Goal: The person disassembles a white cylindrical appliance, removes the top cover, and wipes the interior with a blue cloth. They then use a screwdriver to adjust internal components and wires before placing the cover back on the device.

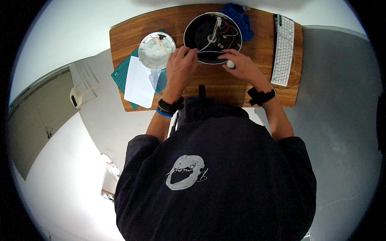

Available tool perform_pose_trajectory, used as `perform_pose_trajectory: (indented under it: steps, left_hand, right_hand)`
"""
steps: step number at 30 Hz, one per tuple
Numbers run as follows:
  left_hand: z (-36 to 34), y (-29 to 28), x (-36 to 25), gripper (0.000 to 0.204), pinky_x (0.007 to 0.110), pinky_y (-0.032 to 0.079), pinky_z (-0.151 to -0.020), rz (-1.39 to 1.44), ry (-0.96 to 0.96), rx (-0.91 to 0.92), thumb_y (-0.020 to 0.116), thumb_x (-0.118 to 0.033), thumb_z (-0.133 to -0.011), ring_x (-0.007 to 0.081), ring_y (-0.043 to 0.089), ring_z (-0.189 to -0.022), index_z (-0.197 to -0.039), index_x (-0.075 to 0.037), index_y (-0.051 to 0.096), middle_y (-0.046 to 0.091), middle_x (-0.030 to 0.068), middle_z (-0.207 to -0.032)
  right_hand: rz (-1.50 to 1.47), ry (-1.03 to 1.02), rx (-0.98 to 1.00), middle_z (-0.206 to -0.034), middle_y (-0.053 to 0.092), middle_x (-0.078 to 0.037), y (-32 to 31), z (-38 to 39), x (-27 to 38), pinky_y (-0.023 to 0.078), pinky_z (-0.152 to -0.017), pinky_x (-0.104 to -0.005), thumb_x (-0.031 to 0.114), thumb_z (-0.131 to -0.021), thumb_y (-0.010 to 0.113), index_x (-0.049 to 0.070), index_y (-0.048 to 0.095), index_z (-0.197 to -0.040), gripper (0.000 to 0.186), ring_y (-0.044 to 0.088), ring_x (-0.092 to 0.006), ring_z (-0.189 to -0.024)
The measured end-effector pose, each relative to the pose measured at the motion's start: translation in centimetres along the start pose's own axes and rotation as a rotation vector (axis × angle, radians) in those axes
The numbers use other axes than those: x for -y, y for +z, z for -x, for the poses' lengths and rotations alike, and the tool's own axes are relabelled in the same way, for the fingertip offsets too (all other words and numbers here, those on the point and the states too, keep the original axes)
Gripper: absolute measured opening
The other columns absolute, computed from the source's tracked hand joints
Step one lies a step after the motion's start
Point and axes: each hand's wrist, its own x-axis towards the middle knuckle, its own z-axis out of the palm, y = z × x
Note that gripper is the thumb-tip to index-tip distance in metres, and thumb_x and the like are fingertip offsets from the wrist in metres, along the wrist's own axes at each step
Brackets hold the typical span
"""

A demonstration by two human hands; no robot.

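I see my left hand [181,62] curled on the near rim of a round black housing [212,38] in the upper middle of the frame, fingers bent over its edge. My right hand [240,64] rests on the same rim, pinching a small white rounded piece [230,64]. Inside the shell lie red and white wires [225,30]. To the left sits a ribbed white disc [157,50] above a white paper sheet [138,82] and green cutting mat [120,76]. A crumpled blue cloth [239,18] and white keyboard [283,50] lie on the glossy wooden tabletop [213,86].
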Motion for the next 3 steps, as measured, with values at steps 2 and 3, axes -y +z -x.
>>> perform_pose_trajectory:
  steps: [2, 3]
  left_hand:
    - [0.09, -0.06, 0.49, 0.019, 0.050, 0.056, -0.094, -0.055, -0.045, 0.033, 0.077, -0.015, -0.097, 0.0335, 0.070, -0.100, -0.116, -0.012, 0.078, 0.071, 0.0093, -0.109]
    - [0.24, 0.07, 0.76, 0.018, 0.051, 0.056, -0.096, -0.082, -0.068, 0.051, 0.077, -0.017, -0.098, 0.0334, 0.070, -0.101, -0.116, -0.013, 0.078, 0.071, 0.0090, -0.111]
  right_hand:
    - [0.015, 0.007, 0.025, -0.157, 0.059, -0.011, -0.15, -0.17, -0.05, 0.063, -0.101, -0.0480, 0.029, -0.102, 0.076, 0.022, 0.070, -0.141, 0.040, 0.071, -0.0369, -0.124]
    - [0.033, -0.001, 0.043, -0.160, 0.056, -0.012, -0.06, -0.33, -0.54, 0.063, -0.101, -0.0487, 0.029, -0.102, 0.076, 0.023, 0.069, -0.143, 0.042, 0.071, -0.0385, -0.125]
